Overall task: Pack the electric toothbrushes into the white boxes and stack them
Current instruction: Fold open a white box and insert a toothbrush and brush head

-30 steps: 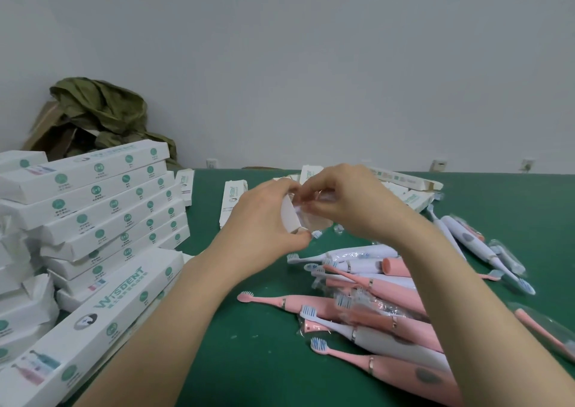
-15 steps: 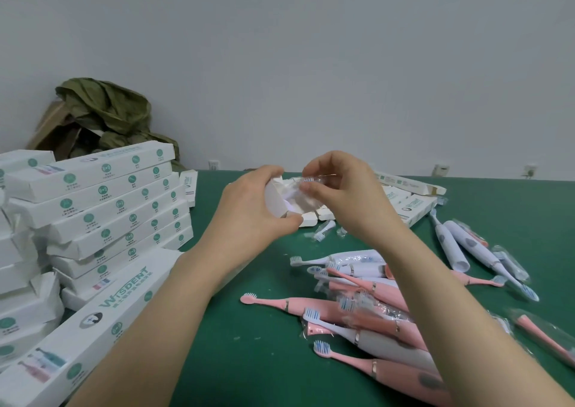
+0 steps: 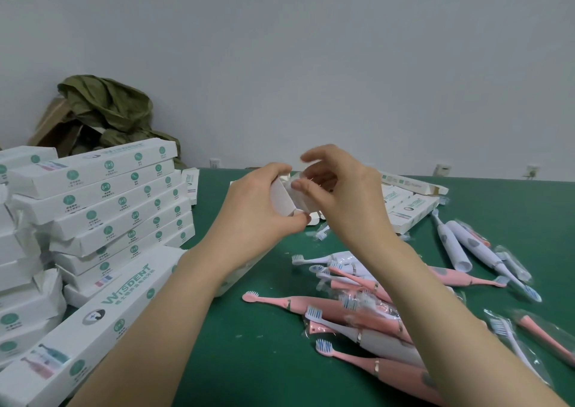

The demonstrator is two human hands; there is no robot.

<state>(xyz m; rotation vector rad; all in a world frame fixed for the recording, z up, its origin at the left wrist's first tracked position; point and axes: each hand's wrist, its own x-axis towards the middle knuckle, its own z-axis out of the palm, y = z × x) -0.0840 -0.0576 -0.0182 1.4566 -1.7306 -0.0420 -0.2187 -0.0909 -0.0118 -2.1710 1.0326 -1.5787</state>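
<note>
Our left hand [image 3: 258, 210] grips one open white box [image 3: 281, 199]; our right hand's [image 3: 345, 191] fingers [image 3: 320, 157] curl at its mouth, hold unclear. Two white toothbrushes [image 3: 449, 246] lie rightward on the bench [image 3: 249, 344].

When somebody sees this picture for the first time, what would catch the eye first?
In the middle, the left hand grips a white box while the right hand is at its open end. Left of them rises a stack of closed white boxes; to the right, pink and white electric toothbrushes lie heaped on the green table.
</note>
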